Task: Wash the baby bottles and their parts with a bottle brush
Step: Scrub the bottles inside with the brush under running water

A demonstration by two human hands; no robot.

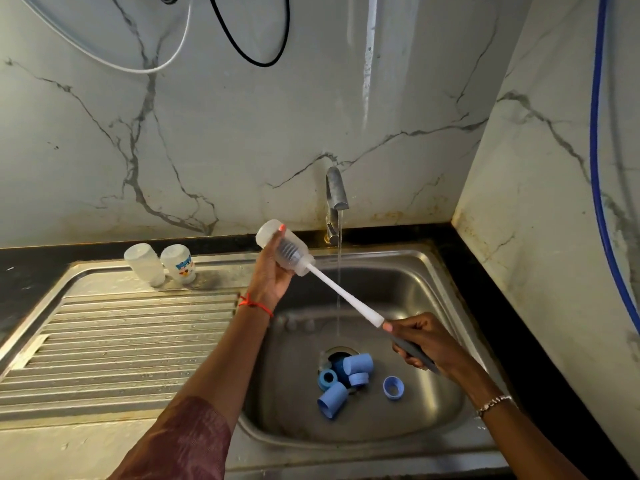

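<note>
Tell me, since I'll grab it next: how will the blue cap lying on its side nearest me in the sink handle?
The cap looks like thin hollow plastic, so probably light and stiff. It lies on its side in the sink, so a nudge may roll it. The tap is running, so it is likely wet and slippery.
</note>
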